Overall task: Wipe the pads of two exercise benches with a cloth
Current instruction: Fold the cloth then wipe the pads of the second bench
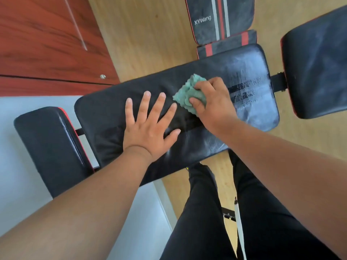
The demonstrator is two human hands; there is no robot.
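Note:
A long black bench pad (105, 117) lies across the middle of the view. My left hand (150, 126) rests flat on it with the fingers spread. To its right, my right hand (212, 104) grips a crumpled green cloth (187, 91) and presses it on the pad. The pad's right end (259, 102) looks dusty grey with dark wiped streaks. A shorter black pad (48, 147) adjoins at the left and another black pad (319, 68) at the right. A second bench's pad (206, 19), black with red and grey stripes and "XYWang" lettering, lies at the top.
Light wooden floor (146, 40) surrounds the benches. A red-brown wooden cabinet (41, 44) stands at the upper left, with a pale surface (18, 147) below it. My legs in black trousers (262, 222) stand at the near edge of the bench.

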